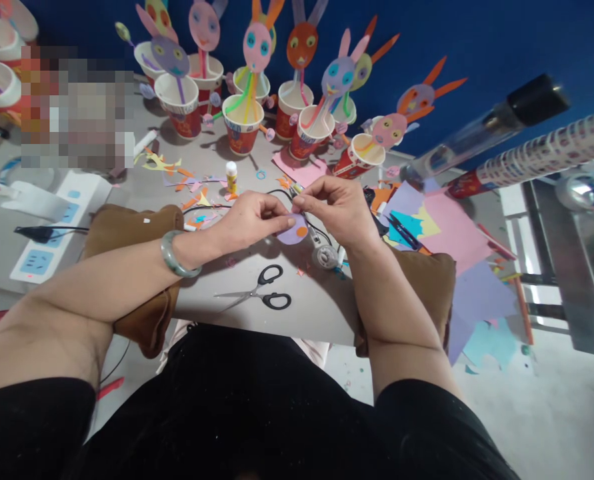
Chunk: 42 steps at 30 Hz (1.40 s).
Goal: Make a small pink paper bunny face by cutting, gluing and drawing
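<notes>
My left hand [249, 219], with a bracelet on its wrist, pinches the edge of a purple paper oval [289, 235] between thumb and finger. On the oval is an orange paper dot [301, 231]. My right hand [337, 208] is closed in a pinch at the oval's upper edge; whatever lies between its fingertips is too small to make out. Below the hands, black-handled scissors [251, 293] lie on the table with their blades apart. A clear tape dispenser [325, 256] rests just under my right hand.
Paper cups with rabbit-faced figures, such as a red cup [242, 127], line the back. A glue stick [231, 177] stands among paper scraps. Brown cushions [131, 230] lie under both forearms. Coloured sheets [464, 230] spread at right; a power strip [51, 230] sits left.
</notes>
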Available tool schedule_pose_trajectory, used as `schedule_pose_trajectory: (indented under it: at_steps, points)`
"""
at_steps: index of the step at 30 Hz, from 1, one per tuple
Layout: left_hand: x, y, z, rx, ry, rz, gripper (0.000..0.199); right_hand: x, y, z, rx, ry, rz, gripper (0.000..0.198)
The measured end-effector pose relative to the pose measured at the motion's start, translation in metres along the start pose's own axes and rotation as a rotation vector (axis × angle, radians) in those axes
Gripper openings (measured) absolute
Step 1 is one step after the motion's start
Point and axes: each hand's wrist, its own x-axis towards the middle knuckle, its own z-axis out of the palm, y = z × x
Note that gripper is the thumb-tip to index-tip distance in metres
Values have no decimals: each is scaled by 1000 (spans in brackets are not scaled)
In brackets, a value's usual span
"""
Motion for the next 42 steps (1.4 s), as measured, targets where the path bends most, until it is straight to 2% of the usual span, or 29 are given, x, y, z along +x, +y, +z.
schedule_pose_trajectory:
  at_steps: [24, 35, 39, 42]
  points:
    - [0, 1, -2, -44, -2, -17, 18, 0, 1, -1, -10, -36, 5, 35]
    - [4, 12, -2, -188, 66, -124, 14, 1, 2, 1, 69, -22, 79, 60]
    - [5, 9, -3, -214, 84, -127, 9, 1, 4, 1, 128, -81, 114, 49]
    - [6, 6, -4, -225, 86, -108, 13, 0, 5, 3, 157, -143, 148, 39]
